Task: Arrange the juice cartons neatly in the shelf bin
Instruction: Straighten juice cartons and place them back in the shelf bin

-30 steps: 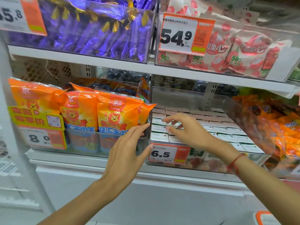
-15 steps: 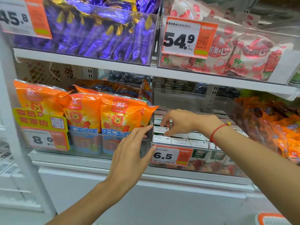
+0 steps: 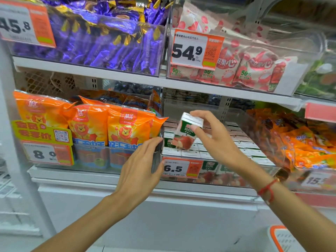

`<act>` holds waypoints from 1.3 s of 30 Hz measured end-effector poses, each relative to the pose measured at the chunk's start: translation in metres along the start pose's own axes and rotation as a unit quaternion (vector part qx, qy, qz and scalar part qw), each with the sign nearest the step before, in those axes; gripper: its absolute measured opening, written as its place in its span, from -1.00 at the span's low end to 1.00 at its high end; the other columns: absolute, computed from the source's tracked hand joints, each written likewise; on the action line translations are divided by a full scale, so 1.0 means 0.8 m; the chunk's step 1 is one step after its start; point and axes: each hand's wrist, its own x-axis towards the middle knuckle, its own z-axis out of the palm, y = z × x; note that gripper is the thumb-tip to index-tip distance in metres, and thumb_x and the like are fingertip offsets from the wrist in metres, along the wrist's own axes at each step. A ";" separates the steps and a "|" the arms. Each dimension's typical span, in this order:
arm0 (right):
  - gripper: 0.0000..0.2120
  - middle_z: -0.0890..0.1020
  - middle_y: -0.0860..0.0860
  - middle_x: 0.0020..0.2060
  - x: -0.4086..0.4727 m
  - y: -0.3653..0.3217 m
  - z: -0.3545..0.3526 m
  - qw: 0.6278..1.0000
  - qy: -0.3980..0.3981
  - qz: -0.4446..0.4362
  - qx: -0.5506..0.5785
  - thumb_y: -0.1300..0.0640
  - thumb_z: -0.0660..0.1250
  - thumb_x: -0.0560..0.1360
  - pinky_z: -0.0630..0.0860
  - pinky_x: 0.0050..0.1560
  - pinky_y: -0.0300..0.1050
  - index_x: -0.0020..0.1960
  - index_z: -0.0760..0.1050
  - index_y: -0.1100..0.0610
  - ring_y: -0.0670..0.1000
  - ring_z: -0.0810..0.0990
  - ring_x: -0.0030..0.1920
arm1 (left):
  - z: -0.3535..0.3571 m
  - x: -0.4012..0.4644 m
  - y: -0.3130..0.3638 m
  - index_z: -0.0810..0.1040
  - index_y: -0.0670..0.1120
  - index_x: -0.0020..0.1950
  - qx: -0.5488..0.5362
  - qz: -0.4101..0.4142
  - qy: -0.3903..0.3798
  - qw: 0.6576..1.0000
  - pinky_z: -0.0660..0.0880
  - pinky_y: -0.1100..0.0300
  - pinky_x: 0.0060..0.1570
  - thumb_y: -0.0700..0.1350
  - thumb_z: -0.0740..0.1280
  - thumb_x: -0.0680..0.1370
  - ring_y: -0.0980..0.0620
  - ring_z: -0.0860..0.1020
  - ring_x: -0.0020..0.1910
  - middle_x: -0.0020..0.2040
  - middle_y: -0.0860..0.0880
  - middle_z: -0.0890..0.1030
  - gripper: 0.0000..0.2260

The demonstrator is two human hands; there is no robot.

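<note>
Lifted since half a second ago, one juice carton (image 3: 185, 130) is now hanging tilted above the rows of cartons (image 3: 243, 144) in the clear bin (image 3: 269, 168). Going left to right, I am seeing my left hand (image 3: 140, 171) resting with straight fingers against the bin's front corner at nine o'clock, holding nothing, while my right hand (image 3: 216, 140) is pinching the carton from three o'clock.

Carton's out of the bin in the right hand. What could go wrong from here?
1. The right hand pinches the tilted juice carton by its top; it may slip onto the packed rows.
2. Pushed back at that tilt, it could jam or dislodge neighbours.
3. The left hand at the bin edge may nudge the orange snack bags.
</note>
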 end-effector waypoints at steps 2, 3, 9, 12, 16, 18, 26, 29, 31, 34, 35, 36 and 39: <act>-0.76 0.48 -0.24 0.20 -0.031 -0.005 -0.006 0.998 0.044 0.019 0.035 0.08 0.22 0.62 0.43 0.10 -0.39 0.27 0.40 -0.13 -0.29 0.45 0.19 | -0.005 -0.003 0.011 0.27 0.07 0.48 -0.002 0.008 0.002 1.000 0.31 0.32 0.21 -0.06 0.38 0.54 0.18 0.34 0.37 0.44 0.15 0.36 -0.46; -0.77 0.48 -0.28 0.17 -0.047 -0.007 -0.009 0.996 0.058 0.036 0.054 0.05 0.23 0.62 0.45 0.02 -0.45 0.23 0.41 -0.18 -0.34 0.44 0.15 | -0.008 -0.004 0.019 0.28 0.07 0.48 -0.010 0.011 0.001 1.000 0.28 0.32 0.23 -0.08 0.37 0.55 0.19 0.32 0.37 0.44 0.16 0.36 -0.47; -0.78 0.58 -0.33 0.02 -0.130 -0.022 -0.011 0.970 0.057 0.153 0.182 0.00 0.37 0.51 0.55 -0.04 -0.34 0.10 0.52 -0.27 -0.31 0.55 0.08 | -0.022 -0.004 0.092 0.43 0.11 0.33 -0.288 -0.133 -0.194 0.928 0.45 0.17 0.22 -0.13 0.31 0.56 0.19 0.49 0.22 0.30 0.13 0.51 -0.65; -0.75 0.67 -0.24 -0.03 -0.156 -0.025 -0.014 0.954 0.058 0.180 0.231 0.02 0.41 0.46 0.51 -0.18 -0.44 0.12 0.54 -0.16 -0.31 0.61 -0.02 | -0.021 -0.009 0.111 0.51 0.13 0.23 -0.334 -0.149 -0.324 0.872 0.48 0.23 0.16 -0.09 0.40 0.48 0.20 0.59 0.11 0.11 0.14 0.65 -0.66; -0.61 0.68 -0.12 0.03 -0.177 -0.021 -0.019 0.949 0.059 0.195 0.241 -0.12 0.42 0.31 0.57 -0.13 -0.34 0.14 0.54 -0.16 -0.17 0.64 0.03 | -0.015 -0.029 0.109 0.53 0.15 0.21 -0.341 -0.119 -0.337 0.869 0.55 0.33 0.05 -0.06 0.41 0.53 0.27 0.60 0.08 0.08 0.16 0.66 -0.73; -0.59 0.66 -0.11 0.05 -0.181 -0.016 -0.021 0.948 0.042 0.210 0.236 -0.13 0.41 0.32 0.60 -0.06 -0.29 0.17 0.53 -0.13 -0.17 0.65 0.03 | -0.012 -0.035 0.105 0.57 0.16 0.15 -0.345 -0.122 -0.324 0.872 0.56 0.35 -0.06 -0.04 0.42 0.52 0.25 0.62 0.05 0.04 0.16 0.67 -0.78; -0.81 0.70 -0.11 -0.08 -0.186 -0.001 -0.008 0.940 -0.040 0.263 0.212 -0.06 0.23 0.60 0.60 -0.08 -0.31 0.10 0.57 -0.06 -0.13 0.68 -0.10 | 0.003 -0.042 0.096 0.59 0.12 0.14 -0.388 -0.205 -0.249 0.863 0.59 0.17 0.07 0.03 0.38 0.53 0.16 0.66 0.02 0.03 0.13 0.70 -0.81; -0.82 0.70 -0.12 -0.11 -0.182 0.005 -0.003 0.941 -0.031 0.268 0.205 -0.07 0.21 0.60 0.60 -0.08 -0.29 0.07 0.57 -0.09 -0.15 0.67 -0.14 | 0.011 -0.043 0.093 0.60 0.09 0.12 -0.420 -0.226 -0.237 0.847 0.61 0.28 -0.15 0.01 0.40 0.52 0.14 0.68 -0.04 -0.02 0.13 0.71 -0.82; -0.79 0.69 -0.09 -0.05 -0.180 0.008 -0.001 0.940 -0.035 0.273 0.201 -0.08 0.21 0.61 0.60 -0.04 -0.26 0.12 0.57 -0.07 -0.11 0.67 -0.09 | 0.014 -0.042 0.092 0.60 0.07 0.09 -0.428 -0.238 -0.228 0.842 0.59 0.32 -0.24 0.00 0.42 0.51 0.15 0.69 -0.09 -0.06 0.13 0.72 -0.83; -0.75 0.68 -0.03 0.03 -0.175 0.009 -0.001 0.937 -0.036 0.279 0.205 -0.05 0.22 0.61 0.61 0.04 -0.18 0.20 0.55 -0.02 -0.07 0.68 -0.04 | 0.017 -0.041 0.091 0.58 0.02 0.10 -0.431 -0.253 -0.212 0.840 0.55 0.36 -0.31 -0.01 0.43 0.49 0.17 0.69 -0.14 -0.12 0.12 0.72 -0.80; -0.75 0.67 -0.02 0.06 -0.173 0.010 -0.001 0.935 -0.039 0.282 0.210 -0.04 0.23 0.61 0.61 0.08 -0.14 0.23 0.54 -0.01 -0.05 0.68 -0.02 | 0.018 -0.041 0.090 0.57 -0.01 0.13 -0.432 -0.257 -0.206 0.839 0.55 0.36 -0.31 -0.01 0.43 0.49 0.16 0.69 -0.13 -0.11 0.10 0.72 -0.76; -0.74 0.67 -0.01 0.08 -0.172 0.010 -0.003 0.933 -0.047 0.283 0.217 -0.01 0.24 0.60 0.60 0.12 -0.11 0.26 0.53 -0.01 -0.03 0.68 0.02 | 0.018 -0.041 0.090 0.56 -0.03 0.17 -0.432 -0.260 -0.200 0.840 0.56 0.35 -0.30 -0.01 0.43 0.50 0.16 0.69 -0.12 -0.08 0.08 0.72 -0.72; -0.65 0.65 -0.04 0.14 -0.172 0.011 -0.009 0.930 -0.095 0.265 0.235 0.06 0.35 0.55 0.56 0.19 -0.09 0.34 0.48 -0.06 -0.06 0.64 0.12 | 0.018 -0.039 0.086 0.54 -0.06 0.23 -0.434 -0.263 -0.189 0.840 0.57 0.34 -0.27 -0.01 0.42 0.51 0.13 0.69 -0.11 -0.02 0.04 0.72 -0.68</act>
